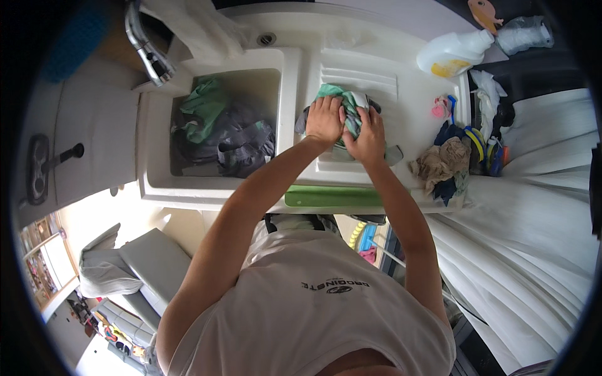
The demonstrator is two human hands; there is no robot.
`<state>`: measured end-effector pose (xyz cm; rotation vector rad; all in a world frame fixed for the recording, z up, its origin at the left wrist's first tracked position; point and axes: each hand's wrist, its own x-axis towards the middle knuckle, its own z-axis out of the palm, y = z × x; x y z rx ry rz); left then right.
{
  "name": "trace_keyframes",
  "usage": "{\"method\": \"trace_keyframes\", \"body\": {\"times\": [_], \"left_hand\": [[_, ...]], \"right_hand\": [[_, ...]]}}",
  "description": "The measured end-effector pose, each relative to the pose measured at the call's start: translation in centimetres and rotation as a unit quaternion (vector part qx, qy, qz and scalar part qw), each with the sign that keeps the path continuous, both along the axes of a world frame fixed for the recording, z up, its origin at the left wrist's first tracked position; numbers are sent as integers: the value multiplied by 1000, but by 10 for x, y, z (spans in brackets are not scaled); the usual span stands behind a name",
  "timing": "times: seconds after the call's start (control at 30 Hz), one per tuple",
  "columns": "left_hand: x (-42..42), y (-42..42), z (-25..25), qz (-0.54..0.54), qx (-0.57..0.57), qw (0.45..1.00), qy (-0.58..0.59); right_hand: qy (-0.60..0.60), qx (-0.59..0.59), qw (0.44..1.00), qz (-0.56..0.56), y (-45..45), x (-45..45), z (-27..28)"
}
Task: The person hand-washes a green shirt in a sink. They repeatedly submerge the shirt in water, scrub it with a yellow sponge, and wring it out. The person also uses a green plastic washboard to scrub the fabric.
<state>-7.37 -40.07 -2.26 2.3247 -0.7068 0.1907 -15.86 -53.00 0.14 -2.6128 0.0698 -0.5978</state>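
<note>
A bunched green, grey and white garment point(351, 115) lies on the ribbed washboard point(360, 77) moulded into the white laundry sink. My left hand point(324, 118) presses on its left side, back of the hand up and fingers together. On its right side my right hand point(368, 134) grips the fabric, thumb toward the left hand. Part of the garment is hidden beneath both hands. To the left, the basin point(289, 94) holds murky water with a green cloth point(204, 117) and dark grey clothing point(247, 145) soaking in it.
A chrome faucet point(153, 61) overhangs the basin's back left corner. A white detergent bottle point(454, 52) lies tilted at the back right. Crumpled beige and navy cloths point(444, 157) sit on the right ledge, near a blue-handled brush point(452, 108). A green strip point(334, 196) runs along the front edge.
</note>
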Motion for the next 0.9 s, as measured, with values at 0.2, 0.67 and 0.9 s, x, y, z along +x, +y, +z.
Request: {"method": "trace_keyframes", "body": {"times": [0.2,0.67,0.9], "left_hand": [[39,-22,-9,-11,68,993,-98],[80,-63,-4,-30,121,991,46],[16,-13,-20,-131,98,986,-11]], "right_hand": [[-8,-68,996,-55,-19,35,-10],[-21,-141,978,-154,-73,119,-31],[11,-54,998,-8,-42,20,-21]]}}
